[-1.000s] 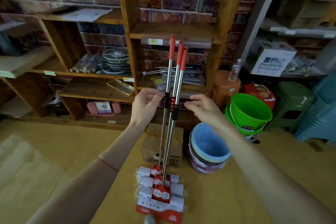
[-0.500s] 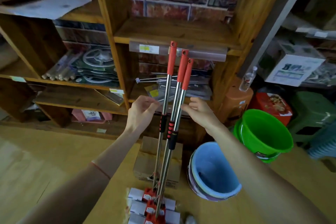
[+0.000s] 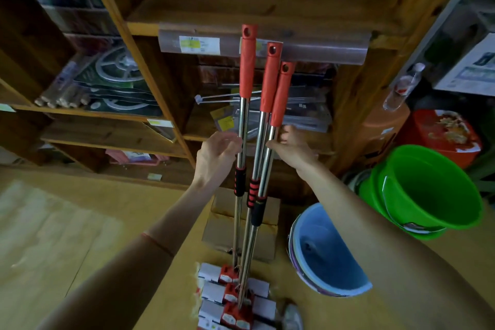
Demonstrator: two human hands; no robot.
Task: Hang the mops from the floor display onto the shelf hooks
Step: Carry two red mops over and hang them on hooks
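Between your hands stand 3 mops [image 3: 247, 158], heads on the floor below your wrists, orange grips leaning toward the shelf [image 3: 267, 8] above your fingers. Your left hand [image 3: 214, 155] curls at the left pole, fingertips touching the steel; whether it fully grips is hard to tell. Your right hand [image 3: 292, 147] pinches the right pole just under its orange grip. The hands are apart, with the middle pole between them. None of the 3 looks hung yet, so I judge the task barely begun: all 3 remain. A wire hook [image 3: 214, 98] juts out just above your left hand, the likely first target.
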